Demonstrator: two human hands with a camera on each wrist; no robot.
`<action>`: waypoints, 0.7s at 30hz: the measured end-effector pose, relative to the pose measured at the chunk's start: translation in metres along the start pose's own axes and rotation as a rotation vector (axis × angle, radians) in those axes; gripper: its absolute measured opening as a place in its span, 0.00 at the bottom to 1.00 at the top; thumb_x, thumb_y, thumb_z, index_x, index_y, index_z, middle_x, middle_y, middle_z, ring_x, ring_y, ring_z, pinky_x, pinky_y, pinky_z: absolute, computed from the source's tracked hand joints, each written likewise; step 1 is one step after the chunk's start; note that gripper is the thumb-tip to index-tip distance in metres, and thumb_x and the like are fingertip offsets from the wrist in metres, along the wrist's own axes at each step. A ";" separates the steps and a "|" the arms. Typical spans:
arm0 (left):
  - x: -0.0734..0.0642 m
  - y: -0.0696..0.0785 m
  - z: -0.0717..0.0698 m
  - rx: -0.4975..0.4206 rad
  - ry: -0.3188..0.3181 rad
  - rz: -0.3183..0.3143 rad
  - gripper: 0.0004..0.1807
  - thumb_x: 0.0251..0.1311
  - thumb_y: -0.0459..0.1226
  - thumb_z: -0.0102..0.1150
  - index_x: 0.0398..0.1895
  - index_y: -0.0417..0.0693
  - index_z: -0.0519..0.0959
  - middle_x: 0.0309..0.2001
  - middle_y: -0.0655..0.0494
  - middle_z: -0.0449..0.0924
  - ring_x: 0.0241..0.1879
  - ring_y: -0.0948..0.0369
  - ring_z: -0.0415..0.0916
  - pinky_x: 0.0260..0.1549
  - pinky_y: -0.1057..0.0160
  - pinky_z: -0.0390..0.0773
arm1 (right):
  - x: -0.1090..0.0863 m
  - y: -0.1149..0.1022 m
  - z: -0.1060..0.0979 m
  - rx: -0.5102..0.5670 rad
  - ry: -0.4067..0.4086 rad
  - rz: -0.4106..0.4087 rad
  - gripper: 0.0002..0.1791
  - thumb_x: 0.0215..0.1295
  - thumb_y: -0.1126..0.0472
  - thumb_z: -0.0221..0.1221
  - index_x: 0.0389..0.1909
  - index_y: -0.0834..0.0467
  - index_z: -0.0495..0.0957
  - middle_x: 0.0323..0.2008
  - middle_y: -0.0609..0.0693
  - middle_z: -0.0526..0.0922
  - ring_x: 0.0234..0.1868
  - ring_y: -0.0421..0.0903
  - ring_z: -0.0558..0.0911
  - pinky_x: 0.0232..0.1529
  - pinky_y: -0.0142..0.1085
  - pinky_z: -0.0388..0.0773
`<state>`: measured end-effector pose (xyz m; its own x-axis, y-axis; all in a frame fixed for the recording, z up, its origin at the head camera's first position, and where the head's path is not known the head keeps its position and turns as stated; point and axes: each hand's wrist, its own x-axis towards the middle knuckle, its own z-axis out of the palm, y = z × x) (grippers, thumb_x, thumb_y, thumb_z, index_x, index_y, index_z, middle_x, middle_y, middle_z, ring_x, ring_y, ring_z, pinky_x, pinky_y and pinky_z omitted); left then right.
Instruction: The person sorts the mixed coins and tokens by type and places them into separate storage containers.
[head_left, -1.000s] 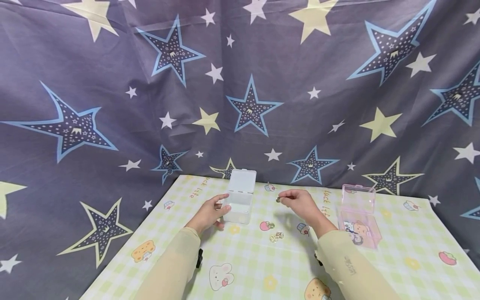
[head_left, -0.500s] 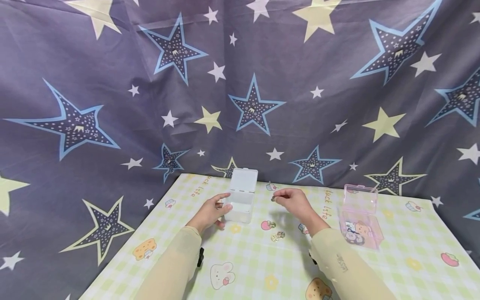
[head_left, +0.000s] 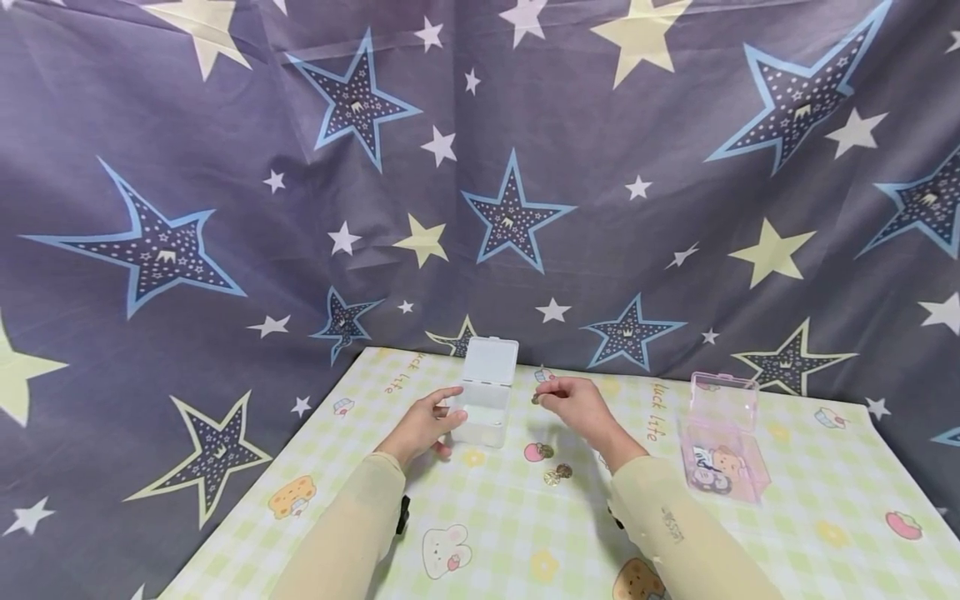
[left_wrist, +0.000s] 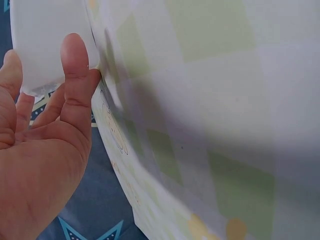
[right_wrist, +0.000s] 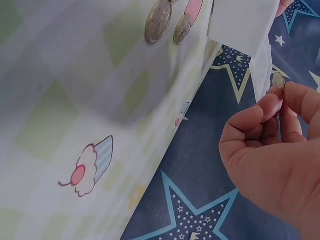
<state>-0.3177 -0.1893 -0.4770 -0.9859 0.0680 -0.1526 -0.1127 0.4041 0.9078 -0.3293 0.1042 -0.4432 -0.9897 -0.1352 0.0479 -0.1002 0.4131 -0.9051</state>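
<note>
My right hand pinches a coin between thumb and fingertips, raised over the table just right of a frosted white plastic box. The box's hinged lid stands up at the back. At its left side my left hand holds the box, thumb at the front wall and fingers along the left. A gold-coloured coin and a darker coin lie together on the table in front of the right hand. Another coin lies a little farther back, on a printed strawberry.
At the right stands a clear pink box with its lid up and a cartoon picture on it. A green-checked cloth covers the table. Behind the table's back edge hangs a dark curtain with stars.
My right hand has moved left with the coin, closer to the white box. The left hand stays at the box, and the coins on the table lie as before.
</note>
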 end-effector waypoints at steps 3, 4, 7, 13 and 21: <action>0.000 0.000 0.000 -0.001 -0.002 -0.001 0.33 0.74 0.43 0.67 0.80 0.64 0.70 0.75 0.29 0.69 0.47 0.53 0.86 0.27 0.55 0.89 | 0.001 -0.001 0.002 -0.001 -0.008 -0.013 0.11 0.74 0.63 0.64 0.52 0.62 0.88 0.55 0.57 0.90 0.66 0.54 0.83 0.58 0.39 0.81; 0.000 0.000 0.000 -0.001 -0.003 0.000 0.33 0.74 0.43 0.67 0.80 0.64 0.70 0.75 0.29 0.68 0.47 0.52 0.86 0.27 0.55 0.89 | 0.001 -0.001 0.003 0.001 -0.012 -0.017 0.11 0.74 0.63 0.64 0.52 0.62 0.88 0.56 0.57 0.89 0.71 0.55 0.79 0.59 0.40 0.81; 0.000 -0.001 0.000 0.000 -0.001 0.005 0.33 0.74 0.44 0.67 0.80 0.64 0.70 0.76 0.29 0.68 0.51 0.52 0.85 0.27 0.55 0.89 | 0.001 -0.003 0.005 -0.006 -0.020 -0.033 0.11 0.74 0.62 0.64 0.51 0.62 0.89 0.58 0.57 0.89 0.78 0.56 0.73 0.60 0.42 0.81; 0.000 -0.001 0.000 0.006 0.004 0.005 0.33 0.74 0.43 0.67 0.80 0.65 0.71 0.76 0.29 0.67 0.56 0.49 0.84 0.26 0.55 0.88 | 0.000 -0.005 0.012 -0.021 -0.016 -0.038 0.10 0.74 0.62 0.64 0.49 0.60 0.90 0.51 0.54 0.90 0.61 0.53 0.84 0.52 0.36 0.81; -0.001 -0.001 0.001 0.005 0.005 0.011 0.33 0.74 0.43 0.66 0.80 0.64 0.70 0.77 0.28 0.66 0.64 0.46 0.80 0.26 0.55 0.88 | -0.001 -0.008 0.022 -0.010 -0.032 -0.034 0.09 0.74 0.63 0.64 0.49 0.60 0.90 0.49 0.54 0.90 0.62 0.54 0.84 0.54 0.39 0.82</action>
<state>-0.3164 -0.1887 -0.4778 -0.9877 0.0683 -0.1404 -0.1007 0.4082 0.9073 -0.3253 0.0814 -0.4447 -0.9819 -0.1782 0.0645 -0.1347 0.4166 -0.8991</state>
